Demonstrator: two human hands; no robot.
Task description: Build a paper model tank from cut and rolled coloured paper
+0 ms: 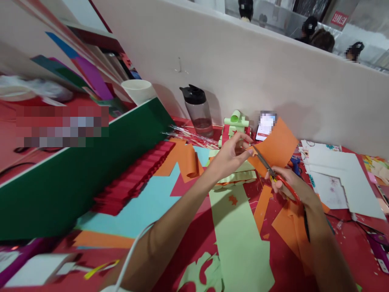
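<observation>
My left hand [231, 156] pinches the left edge of a sheet of orange paper [280, 142] between thumb and fingers. In my right hand [291, 183] is a pair of red-handled scissors [266, 165], its blades lying against the paper close to my left fingertips. How far apart the blades are is hard to make out. Beyond my left hand stands a light green and red paper model [235, 121] made of rolled pieces. Below the hands lies a long light green paper sheet [234, 227] with a small orange star-shaped cutout [233, 200] on it.
A red pleated paper stack [133, 178] lies on blue paper beside a green board [91, 162]. A water bottle [199, 113] and a phone [265, 126] stand at the white partition. Orange offcuts [288, 227] lie under my right arm; white sheets [358, 174] are further right.
</observation>
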